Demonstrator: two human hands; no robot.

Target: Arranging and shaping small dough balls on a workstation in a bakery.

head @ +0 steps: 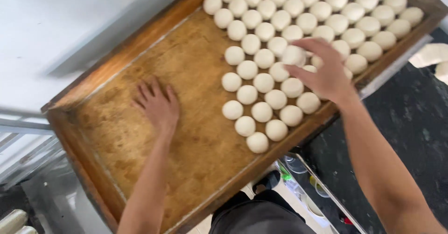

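A large wooden tray (140,42) lies tilted across the view, its floor dusted with flour. Several rows of round white dough balls (263,82) fill its right half. My left hand (157,105) rests flat, fingers spread, on the bare floured part of the tray, left of the dough. My right hand (322,70) hovers over the rows and pinches one dough ball (293,55) between thumb and fingertips.
A white surface (56,28) lies beyond the tray's far left side. A dark speckled counter (410,122) runs along the right, with more pale dough (431,54) at its edge. Metal shelving (28,150) sits lower left. Containers (303,173) show below the tray.
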